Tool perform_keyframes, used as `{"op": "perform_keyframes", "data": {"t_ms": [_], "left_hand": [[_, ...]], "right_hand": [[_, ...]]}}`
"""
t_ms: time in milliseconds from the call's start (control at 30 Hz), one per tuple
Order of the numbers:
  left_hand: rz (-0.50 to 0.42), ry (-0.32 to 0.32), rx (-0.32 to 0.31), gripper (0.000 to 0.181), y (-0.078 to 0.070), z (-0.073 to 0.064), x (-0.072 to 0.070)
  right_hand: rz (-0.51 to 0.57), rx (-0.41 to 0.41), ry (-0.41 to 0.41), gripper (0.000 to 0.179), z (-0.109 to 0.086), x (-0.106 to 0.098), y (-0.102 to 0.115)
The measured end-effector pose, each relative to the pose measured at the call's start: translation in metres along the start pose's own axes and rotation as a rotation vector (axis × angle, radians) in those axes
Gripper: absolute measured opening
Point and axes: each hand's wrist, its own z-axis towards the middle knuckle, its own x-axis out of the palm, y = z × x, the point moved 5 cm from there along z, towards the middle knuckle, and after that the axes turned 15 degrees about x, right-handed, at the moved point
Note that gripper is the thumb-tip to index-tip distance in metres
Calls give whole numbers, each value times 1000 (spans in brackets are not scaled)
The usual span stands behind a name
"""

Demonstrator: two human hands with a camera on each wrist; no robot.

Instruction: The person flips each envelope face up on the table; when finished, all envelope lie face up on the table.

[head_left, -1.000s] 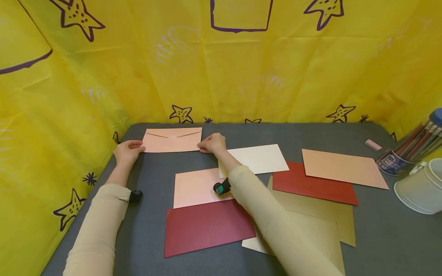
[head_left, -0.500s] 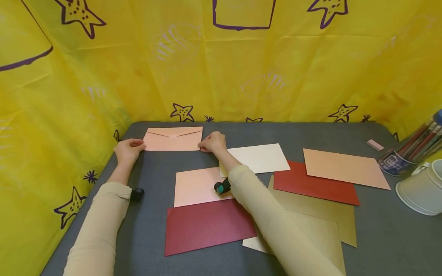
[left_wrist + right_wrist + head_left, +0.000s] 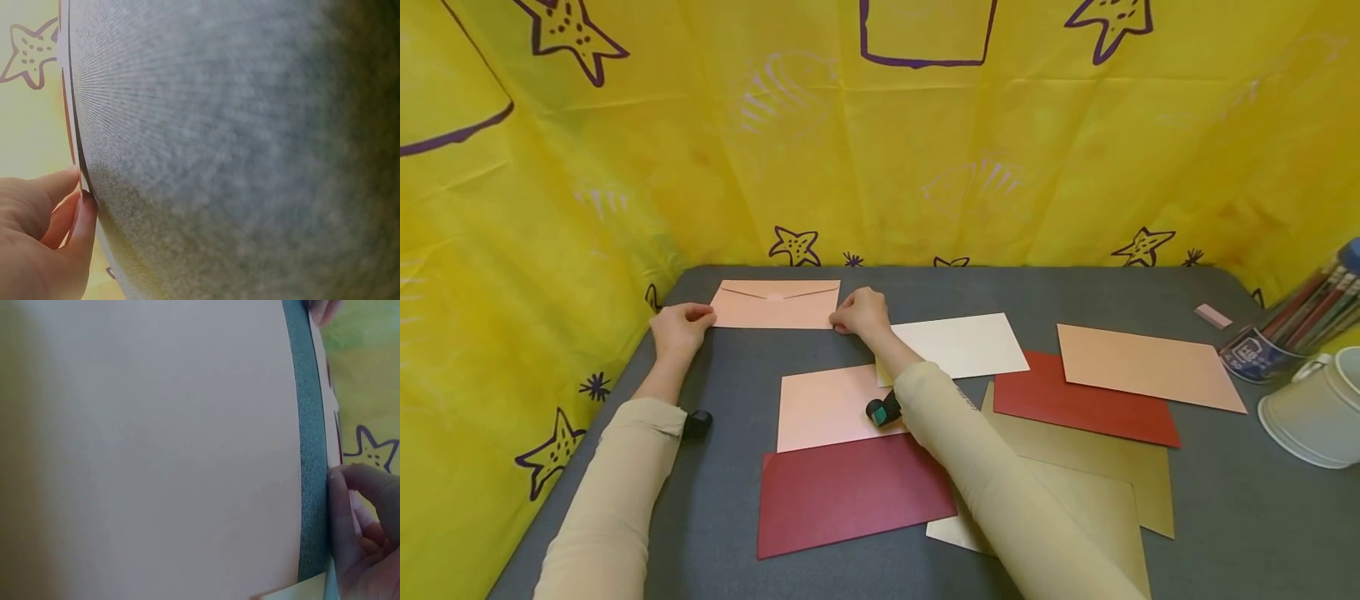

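A peach envelope (image 3: 775, 310), its flap side up, lies at the far left of the grey table in the head view. My left hand (image 3: 679, 337) pinches its near left corner between thumb and fingers. At its near right corner, my right hand (image 3: 863, 315) holds the edge in a pinch. Seen from the left wrist, the envelope shows only as a thin edge within the left hand's fingertips (image 3: 80, 178). Nearer to me, under my right forearm, lie a pale pink envelope-sized sheet (image 3: 823, 408) and a dark red one (image 3: 853, 496).
Right of my right hand lies a white sheet (image 3: 958, 346). Beyond it overlap red (image 3: 1090, 404), peach (image 3: 1150, 367) and tan (image 3: 1138, 471) sheets. A pencil cup (image 3: 1255, 354), a white mug (image 3: 1315, 408) and a pink eraser (image 3: 1213, 316) stand at the right edge. Yellow cloth (image 3: 880, 167) hangs behind.
The peach envelope looks slightly shallower from front to back, its near edge a little farther away. My left fingers have drawn closer together at its corner. Otherwise the hands are nearly still.
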Motion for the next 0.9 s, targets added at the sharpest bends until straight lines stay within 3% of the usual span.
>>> {"op": "perform_keyframes", "data": {"t_ms": [167,333,500,667,733,900], "left_hand": [[41,10,50,22,-1,0,2],[47,17,43,21,-1,-1,4],[59,60,18,27,-3,-3,5],[46,154,3,41,-8,-3,9],[44,213,-8,50,-10,-2,14],[41,304,41,68,-26,-3,26]], "right_hand": [[-21,-28,-17,13,-4,-2,1],[-43,-49,-19,13,-6,-4,0],[27,-13,129,13,-5,-6,-3],[121,15,311,18,-5,-13,-11],[136,2,347,23,-8,-22,-16],[88,-63,369,28,-18,-58,-28]]}}
